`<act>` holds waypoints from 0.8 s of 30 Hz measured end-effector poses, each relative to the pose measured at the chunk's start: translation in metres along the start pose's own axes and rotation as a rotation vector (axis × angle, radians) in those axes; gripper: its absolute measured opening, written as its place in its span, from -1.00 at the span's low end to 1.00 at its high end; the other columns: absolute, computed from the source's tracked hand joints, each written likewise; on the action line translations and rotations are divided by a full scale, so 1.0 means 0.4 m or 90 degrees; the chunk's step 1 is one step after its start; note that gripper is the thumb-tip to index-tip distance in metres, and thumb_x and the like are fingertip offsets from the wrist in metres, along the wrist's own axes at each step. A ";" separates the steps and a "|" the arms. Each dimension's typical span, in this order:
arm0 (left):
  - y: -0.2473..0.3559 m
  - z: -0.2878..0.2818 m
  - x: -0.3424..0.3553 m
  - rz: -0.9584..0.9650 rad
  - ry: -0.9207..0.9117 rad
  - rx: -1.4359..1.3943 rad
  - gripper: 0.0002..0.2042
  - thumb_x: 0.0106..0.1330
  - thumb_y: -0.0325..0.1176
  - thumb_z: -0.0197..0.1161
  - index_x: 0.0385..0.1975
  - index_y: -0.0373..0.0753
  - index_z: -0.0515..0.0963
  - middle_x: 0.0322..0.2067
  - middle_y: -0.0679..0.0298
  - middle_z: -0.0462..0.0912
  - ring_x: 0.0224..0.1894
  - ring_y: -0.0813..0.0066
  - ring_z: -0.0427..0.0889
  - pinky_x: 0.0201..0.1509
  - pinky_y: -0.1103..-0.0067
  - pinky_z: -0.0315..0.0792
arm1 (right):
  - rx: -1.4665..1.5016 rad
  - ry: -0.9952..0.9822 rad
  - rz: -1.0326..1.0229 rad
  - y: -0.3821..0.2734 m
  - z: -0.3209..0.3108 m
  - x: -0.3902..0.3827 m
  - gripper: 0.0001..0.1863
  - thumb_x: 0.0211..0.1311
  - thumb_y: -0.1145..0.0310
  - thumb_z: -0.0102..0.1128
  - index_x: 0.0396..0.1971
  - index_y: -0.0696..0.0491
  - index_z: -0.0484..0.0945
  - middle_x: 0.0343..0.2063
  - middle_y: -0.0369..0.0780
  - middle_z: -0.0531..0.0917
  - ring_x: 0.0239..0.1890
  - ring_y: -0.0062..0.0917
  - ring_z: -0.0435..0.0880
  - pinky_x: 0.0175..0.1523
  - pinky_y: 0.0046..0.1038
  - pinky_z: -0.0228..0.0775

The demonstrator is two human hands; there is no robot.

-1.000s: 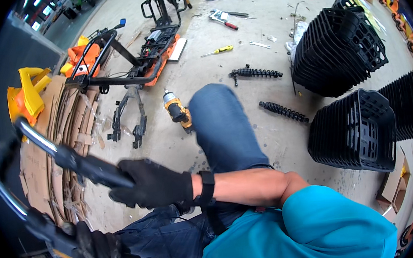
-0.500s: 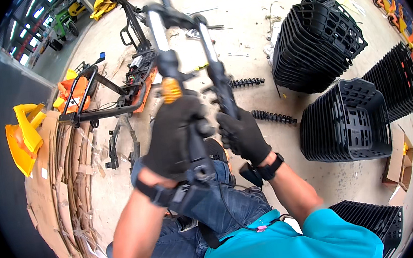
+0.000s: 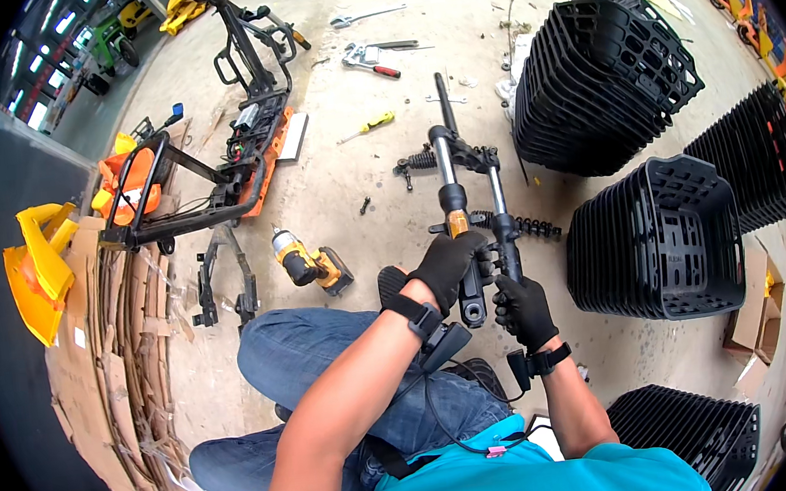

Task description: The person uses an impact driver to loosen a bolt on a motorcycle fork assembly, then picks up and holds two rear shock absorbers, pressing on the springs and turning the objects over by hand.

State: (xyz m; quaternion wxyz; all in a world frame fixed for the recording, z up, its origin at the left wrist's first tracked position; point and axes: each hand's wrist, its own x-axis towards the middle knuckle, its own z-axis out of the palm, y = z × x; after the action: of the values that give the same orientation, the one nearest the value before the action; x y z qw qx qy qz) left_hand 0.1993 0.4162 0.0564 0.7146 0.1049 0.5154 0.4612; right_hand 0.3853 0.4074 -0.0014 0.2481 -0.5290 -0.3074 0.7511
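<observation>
Head view: left hand (image 3: 449,268) and right hand (image 3: 525,313) curled round a black fork (image 3: 452,198), grip apparently firm but partly hidden.

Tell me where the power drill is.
In the head view, the power drill lies on the floor left of centre, between the black metal bracket and the left hand.

Head view: the left lens of a side-by-side fisheye pair, worn on the head, looked steeply down and forward. The teal shirt (image 3: 530,486) lay nearest, at the lower edge; the black fork (image 3: 452,199) occupied middle range, right of centre; a green vehicle (image 3: 112,51) marked the far distance, upper left. Concrete floor (image 3: 357,171) spread between; straight edges bowed toward the rim.
</observation>
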 end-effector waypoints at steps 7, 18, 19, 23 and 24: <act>-0.002 -0.034 0.116 0.046 -0.044 0.059 -0.88 0.33 -0.35 0.18 -0.33 -0.24 0.43 -0.49 0.26 0.57 -0.51 0.45 0.60 -0.37 0.49 0.58 | 0.039 0.041 -0.059 -0.029 -0.040 0.112 -0.77 0.22 0.27 0.28 -0.37 0.06 0.44 -0.63 -0.31 0.47 -0.70 -0.65 0.42 -0.63 -0.57 0.29; -0.060 -0.179 0.169 -0.134 -0.011 0.333 -0.76 0.22 -0.26 0.30 -0.28 -0.27 0.47 -0.46 0.30 0.55 -0.41 0.51 0.60 -0.35 0.52 0.55 | -0.056 0.071 -0.202 -0.140 0.048 0.201 -0.75 0.16 0.35 0.29 -0.39 0.20 0.44 -0.64 -0.22 0.53 -0.71 -0.60 0.48 -0.63 -0.53 0.35; -0.059 -0.169 0.152 -0.159 -0.032 0.345 -0.74 0.22 -0.24 0.30 -0.25 -0.26 0.47 -0.43 0.30 0.57 -0.37 0.51 0.61 -0.33 0.50 0.55 | -0.038 0.041 -0.187 -0.162 0.061 0.206 -0.73 0.13 0.37 0.30 -0.38 0.26 0.45 -0.63 -0.18 0.56 -0.69 -0.57 0.52 -0.61 -0.51 0.38; -0.011 -0.130 0.099 -0.083 -0.115 0.469 -0.58 0.29 -0.22 0.24 0.08 -0.30 0.44 -0.12 0.26 0.57 -0.14 0.43 0.58 -0.15 0.37 0.57 | -0.263 0.037 -0.253 -0.209 0.061 0.255 -0.68 0.12 0.35 0.29 -0.41 0.34 0.46 -0.63 -0.13 0.59 -0.65 -0.48 0.61 -0.58 -0.44 0.42; -0.008 -0.168 0.111 0.024 -0.132 0.483 -0.62 0.31 -0.27 0.22 0.07 -0.30 0.44 -0.10 0.24 0.58 -0.13 0.42 0.60 -0.14 0.41 0.57 | -0.369 0.073 -0.328 -0.199 0.055 0.286 -0.82 0.14 0.40 0.24 -0.43 0.24 0.58 -0.65 -0.21 0.58 -0.68 -0.52 0.58 -0.60 -0.49 0.41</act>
State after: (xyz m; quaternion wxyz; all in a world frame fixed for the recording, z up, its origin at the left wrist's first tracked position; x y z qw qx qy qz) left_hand 0.1470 0.4266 -0.0038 0.6645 0.4170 0.5724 0.2384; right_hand 0.3320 0.5375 -0.0115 0.2855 -0.5237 -0.6150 0.5157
